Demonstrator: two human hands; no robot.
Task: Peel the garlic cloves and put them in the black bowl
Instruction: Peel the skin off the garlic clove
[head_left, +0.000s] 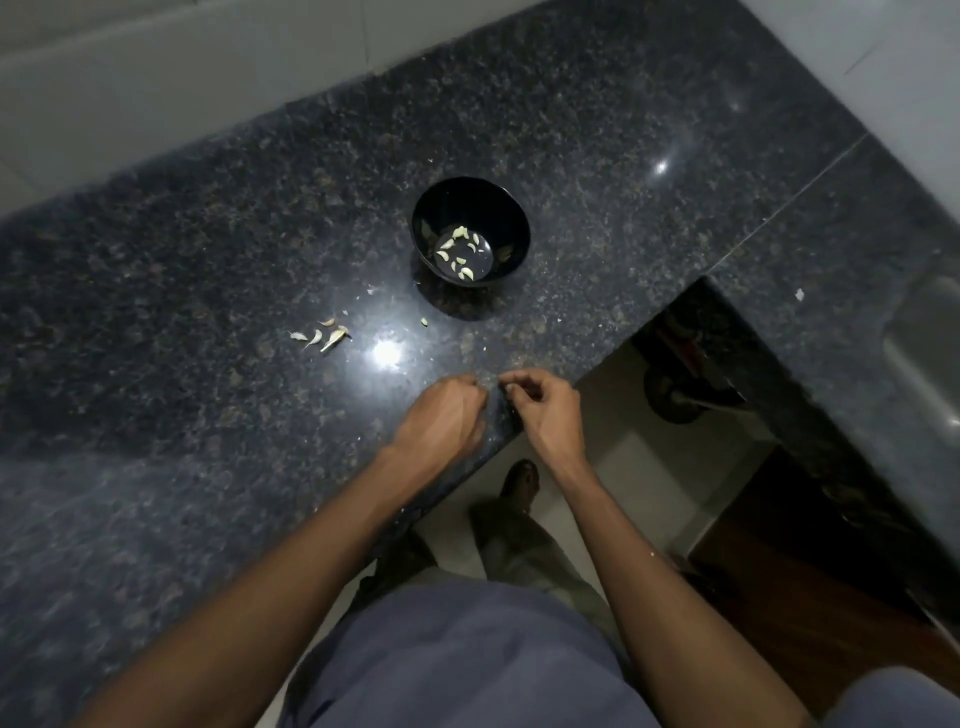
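1. Blue-grey shirt cloth (467, 660) fills the bottom of the view, nearest of all, with two bare forearms reaching out from it over the edge of the dark speckled granite counter (208, 260).
2. Just past that edge, the left hand (441, 421) and right hand (545, 410) meet, fingertips almost touching each other.
3. Both hands have their fingers curled inward in a pinching pose. What they pinch is too small and too hidden to make out, so I cannot tell if a clove sits between them.
4. Further back on the counter stands the black bowl (498, 208), upright, well apart from the hands.
5. Several pale peeled garlic cloves (460, 254) lie scattered on the bowl's bottom.
6. Left of the bowl, near a bright glare spot, a small cluster of unpeeled cloves (324, 335) rests on the stone.
7. One tiny pale scrap (424, 322) lies between that cluster and the bowl.
8. Below the counter edge a sandalled foot (519, 480) stands on light floor tile.
9. Off to the right, the counter turns a corner, with a metal sink (924, 353) partly showing.
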